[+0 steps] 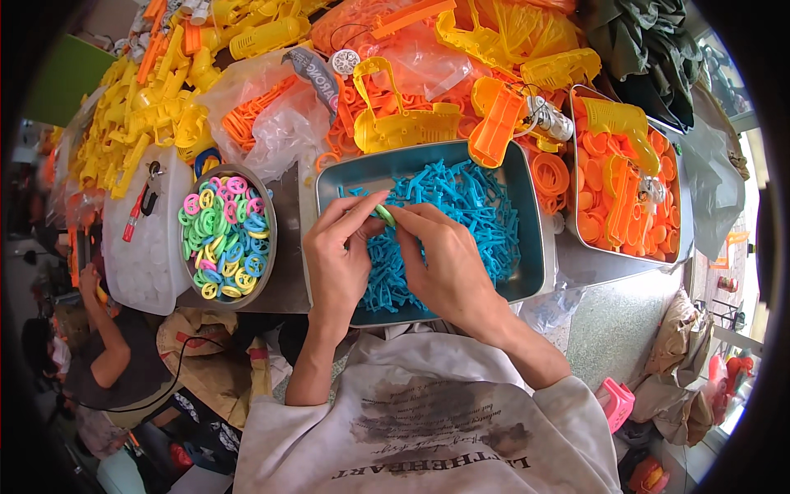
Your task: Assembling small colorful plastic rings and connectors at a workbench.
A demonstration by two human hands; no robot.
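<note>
My left hand (339,257) and my right hand (445,262) meet over a grey metal tray (533,221) filled with small blue plastic parts (469,206). Together their fingertips pinch a small light-green plastic ring (384,215). Whether a blue part is also in the fingers is hidden. Left of the tray stands a round metal bowl (267,247) holding several rings in pink, green, yellow and blue (226,235).
Yellow and orange plastic toy parts (411,123) are heaped behind the tray. A second metal tray (629,177) at right holds orange discs and yellow pieces. A white tub (144,255) stands at left. Another person (107,362) sits at lower left.
</note>
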